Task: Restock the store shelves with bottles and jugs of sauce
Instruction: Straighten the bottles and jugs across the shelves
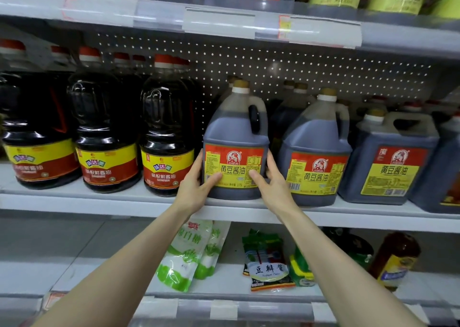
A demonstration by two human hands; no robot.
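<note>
The white metal middle shelf (87, 203) is carrying big sauce containers in a row along its front edge. Behind them, a grey back wall with little holes (273, 60) is showing. A white top shelf (149, 12) is sitting above, and a white lower shelf (74, 272) is sitting below.

A blocky grey plastic jug of dark sauce with a red and yellow label (395, 140) is standing near the right end of the middle shelf. Just left of it, a taller grey plastic jug with a gold cap (316, 137) is standing upright. Three round dark glassy bottles with red caps and yellow and red labels (104, 127) are standing side by side along the left part of the front edge.

Between those bottles and the gold-capped jug, the grey plastic jug of soy sauce with a side handle, gold cap and red and yellow label (234, 132) is standing upright, right at the front edge. Both hands are holding it. The left hand (196, 184) is wrapping round its left side, with the thumb pressing on the label. The right hand (271, 184) is wrapping round its right side, thumb on the label too.

On the lower shelf, white and green soft bags (181, 259) are lying in the middle. A green packet with a white label (267, 259) is lying just right of them. A brown bottle with a yellow and blue label (395, 257) is standing further right.
</note>
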